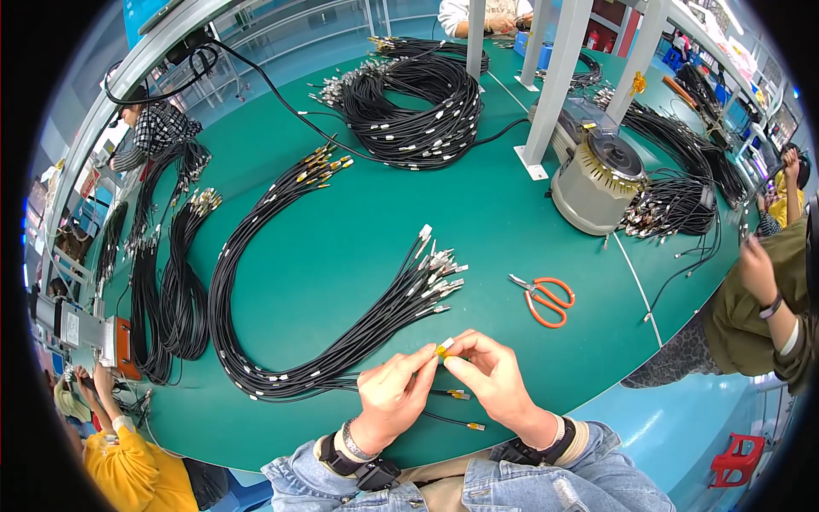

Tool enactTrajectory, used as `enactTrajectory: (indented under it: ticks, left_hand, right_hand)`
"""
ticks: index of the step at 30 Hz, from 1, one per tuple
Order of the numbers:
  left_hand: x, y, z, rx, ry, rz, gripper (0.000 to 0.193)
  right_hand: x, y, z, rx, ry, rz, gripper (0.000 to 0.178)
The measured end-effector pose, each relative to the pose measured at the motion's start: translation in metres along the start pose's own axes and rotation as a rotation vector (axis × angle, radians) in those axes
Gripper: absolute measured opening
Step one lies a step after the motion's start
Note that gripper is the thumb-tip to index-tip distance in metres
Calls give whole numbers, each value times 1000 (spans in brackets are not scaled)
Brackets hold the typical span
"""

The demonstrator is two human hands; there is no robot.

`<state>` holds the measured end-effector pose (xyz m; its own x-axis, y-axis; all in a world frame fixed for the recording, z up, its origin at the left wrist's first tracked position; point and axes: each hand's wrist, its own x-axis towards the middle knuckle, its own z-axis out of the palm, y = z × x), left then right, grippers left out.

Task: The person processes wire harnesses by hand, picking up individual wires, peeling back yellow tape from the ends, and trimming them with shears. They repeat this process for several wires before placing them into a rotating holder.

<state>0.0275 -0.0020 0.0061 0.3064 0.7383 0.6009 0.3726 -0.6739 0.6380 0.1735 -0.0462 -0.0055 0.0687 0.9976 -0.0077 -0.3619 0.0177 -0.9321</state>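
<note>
Near the front edge of the green table, my left hand (394, 389) and my right hand (496, 381) meet, fingers pinched together. Between their fingertips is a small cable connector (444, 346), white at the tip and wrapped in yellow tape. Most of its cable is hidden by my left hand. Under my hands, two black cable ends with yellow-taped connectors (475, 426) lie on the table. A large U-shaped bundle of black cables (215, 294) curves to the left, its white connectors (439, 271) fanned out just beyond my hands. Orange-handled scissors (546, 300) lie open to the right.
A thick coil of black cables (414, 115) lies at the far middle. Beside a grey metal post (556, 85) stands a round beige machine (597, 188). More cable bundles (183, 290) lie left and far right. Co-workers sit around the table; one person's sleeve (768, 307) is close on the right.
</note>
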Motion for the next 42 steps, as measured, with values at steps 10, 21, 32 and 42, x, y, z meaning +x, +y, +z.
enactTrajectory:
  ticks: [10, 21, 32, 42]
  left_hand:
    - [-1, -2, 0, -5, -13, -13, 17]
    - [-3, -1, 1, -33, -60, -35, 8]
    - [-6, 0, -1, -46, -122, -122, 5]
    - [0, 2, -7, -230, -251, -270, 6]
  right_hand:
    - [0, 2, -2, -39, 0, 22, 6]
    - [0, 1, -1, -80, 4, 2, 6]
    - [1, 1, 1, -90, 24, -71, 9]
    - [1, 3, 0, -67, 18, -82, 9]
